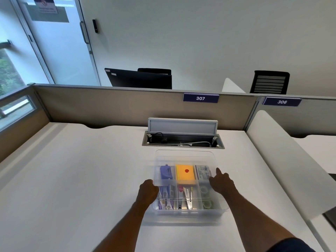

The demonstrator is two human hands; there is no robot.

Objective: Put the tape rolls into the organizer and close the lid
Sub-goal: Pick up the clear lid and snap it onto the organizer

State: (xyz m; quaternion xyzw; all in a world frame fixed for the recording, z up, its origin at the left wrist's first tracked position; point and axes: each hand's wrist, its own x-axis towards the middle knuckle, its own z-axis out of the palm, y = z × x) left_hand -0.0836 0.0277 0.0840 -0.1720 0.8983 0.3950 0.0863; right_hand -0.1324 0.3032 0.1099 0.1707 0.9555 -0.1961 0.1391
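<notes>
A clear plastic organizer stands on the white desk in front of me. Two tape rolls lie in its right-hand compartments, one behind the other. The translucent lid hangs tilted over the back half of the box, blurred. My left hand grips the lid's left edge. My right hand holds the lid's right edge, its index finger stretched forward. Inside I also see a purple stapler, a yellow pad with a red dot, and metal clips.
An open cable hatch with its flap up sits just behind the organizer. Beige partition walls bound the desk at the back and left. A white divider runs along the right side.
</notes>
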